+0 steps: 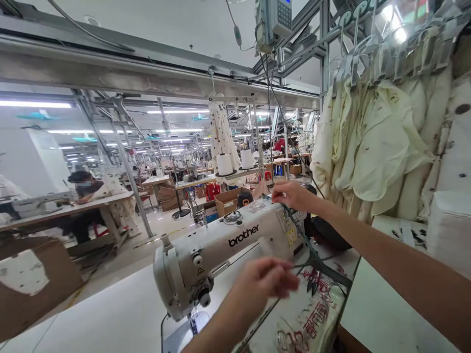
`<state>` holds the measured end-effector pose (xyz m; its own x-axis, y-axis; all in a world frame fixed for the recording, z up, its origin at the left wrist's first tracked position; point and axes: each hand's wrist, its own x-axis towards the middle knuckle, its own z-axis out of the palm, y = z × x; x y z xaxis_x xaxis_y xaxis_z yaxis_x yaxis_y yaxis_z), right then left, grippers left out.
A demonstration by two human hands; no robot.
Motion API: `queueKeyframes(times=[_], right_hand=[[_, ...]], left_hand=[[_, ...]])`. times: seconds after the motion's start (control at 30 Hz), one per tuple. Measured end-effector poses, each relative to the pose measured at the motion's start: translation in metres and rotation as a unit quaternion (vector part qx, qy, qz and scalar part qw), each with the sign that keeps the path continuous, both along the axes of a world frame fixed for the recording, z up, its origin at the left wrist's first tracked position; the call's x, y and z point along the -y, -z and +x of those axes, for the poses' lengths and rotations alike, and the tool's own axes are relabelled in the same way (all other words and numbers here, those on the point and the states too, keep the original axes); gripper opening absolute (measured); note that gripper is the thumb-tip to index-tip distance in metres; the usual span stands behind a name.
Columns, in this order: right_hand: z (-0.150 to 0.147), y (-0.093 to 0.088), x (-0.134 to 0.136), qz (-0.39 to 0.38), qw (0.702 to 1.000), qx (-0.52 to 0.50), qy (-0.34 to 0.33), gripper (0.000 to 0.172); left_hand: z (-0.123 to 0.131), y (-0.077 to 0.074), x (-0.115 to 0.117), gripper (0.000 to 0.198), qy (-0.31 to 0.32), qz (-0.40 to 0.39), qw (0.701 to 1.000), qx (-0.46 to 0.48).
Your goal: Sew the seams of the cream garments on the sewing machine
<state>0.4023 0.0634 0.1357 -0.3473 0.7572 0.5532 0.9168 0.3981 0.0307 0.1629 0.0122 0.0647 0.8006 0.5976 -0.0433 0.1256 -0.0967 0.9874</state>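
A white Brother sewing machine [221,245] stands on the white table [110,314] before me. My right hand [292,195] reaches over the machine's right end, fingers pinched on a thin dark thread or cord [305,240] that runs down toward my left hand. Lower down, my left hand [265,282] is closed in a pinch on the same dark strand in front of the machine's arm. A printed plastic bag [312,314] lies under the strand at the table's right.
Cream spotted garments [375,147] hang on hangers at the right. Two white thread cones [235,162] sit on a stand behind the machine. A cardboard box [33,284] is at the left. Another person [86,189] works at a far table. Overhead rails cross above.
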Motion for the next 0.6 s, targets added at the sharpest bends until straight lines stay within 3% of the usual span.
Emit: queueKeyframes(times=[0.1, 0.2, 0.27, 0.37, 0.47, 0.53, 0.6], right_hand=[[-0.039, 0.023, 0.048, 0.040, 0.996, -0.007, -0.079, 0.014], [-0.061, 0.049, 0.085, 0.059, 0.991, -0.032, -0.118, 0.021], [-0.060, 0.060, 0.093, 0.073, 0.989, -0.093, -0.085, 0.024], [-0.045, 0.066, 0.079, 0.070, 0.975, -0.209, 0.016, 0.034], [-0.037, 0.064, 0.050, 0.020, 0.962, -0.265, 0.070, 0.029], [-0.040, 0.059, 0.033, -0.007, 0.957, -0.272, 0.097, 0.025], [-0.050, 0.047, 0.021, -0.027, 0.958, -0.258, 0.123, 0.025]], left_hand=[[0.031, -0.015, -0.017, 0.021, -0.130, -0.167, 0.969, 0.128], [0.046, -0.018, -0.025, 0.025, -0.138, -0.150, 0.966, 0.161], [0.050, -0.015, -0.028, 0.029, -0.147, -0.107, 0.973, 0.142], [0.048, -0.014, -0.029, 0.025, -0.159, -0.034, 0.983, 0.089], [0.036, -0.012, -0.025, 0.015, -0.156, 0.057, 0.986, 0.018], [0.018, -0.006, -0.015, 0.014, -0.152, 0.110, 0.982, -0.024], [-0.011, 0.007, 0.002, 0.012, -0.106, 0.232, 0.959, -0.126]])
